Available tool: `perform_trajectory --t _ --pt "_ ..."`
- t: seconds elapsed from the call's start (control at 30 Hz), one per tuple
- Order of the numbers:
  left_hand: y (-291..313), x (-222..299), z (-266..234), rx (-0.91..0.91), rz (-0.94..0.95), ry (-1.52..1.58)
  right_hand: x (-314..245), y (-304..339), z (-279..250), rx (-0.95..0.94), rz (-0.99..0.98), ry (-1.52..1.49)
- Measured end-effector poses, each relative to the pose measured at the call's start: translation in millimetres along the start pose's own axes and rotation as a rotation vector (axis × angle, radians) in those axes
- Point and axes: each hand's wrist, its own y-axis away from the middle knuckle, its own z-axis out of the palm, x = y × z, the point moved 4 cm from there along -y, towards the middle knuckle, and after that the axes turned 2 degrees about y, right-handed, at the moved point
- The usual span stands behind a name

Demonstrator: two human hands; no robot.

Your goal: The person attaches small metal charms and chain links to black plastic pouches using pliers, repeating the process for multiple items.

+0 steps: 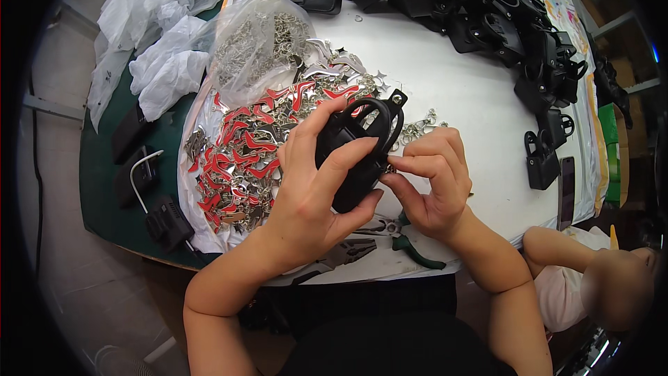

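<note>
My left hand (299, 191) is closed around a small black handbag (363, 175), which it tilts above the table with the two loop handles facing up. At the bag's right side, my right hand (442, 184) pinches with thumb and forefinger. A tiny bit of metal shows by those fingertips, too small to make out. Just beyond the bag lies a little group of silver clasps and rings (417, 129). Below my hands are pliers with a green handle (417, 253) and a second, dark-gripped pair of pliers (351, 252).
Red shoe-shaped charms (257, 143) and silver star charms pile up on the left, below a clear plastic bag of metal chains (261, 42). Several black mini handbags (480, 0) line the far and right edges. A phone (567, 191) lies right; a person (563, 271) is beside the table.
</note>
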Motion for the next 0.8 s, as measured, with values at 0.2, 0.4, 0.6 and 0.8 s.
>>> perform_trajectory --t 0.2,0.4,0.6,0.8 --pt "-0.6 -9.1 0.2 -0.023 -0.077 0.219 -3.4 -9.0 -0.7 -0.035 -0.055 -0.006" --pt "-0.8 -9.7 2.5 -0.046 -0.086 0.233 0.9 -1.9 -0.8 -0.029 -0.028 0.02" --pt "1.1 -7.6 6.0 -0.072 -0.028 0.183 -2.7 3.0 1.2 0.009 0.006 0.052" --pt "5.2 -17.1 7.1 -0.03 -0.185 0.398 -2.0 -6.6 0.3 -0.047 -0.044 0.001"
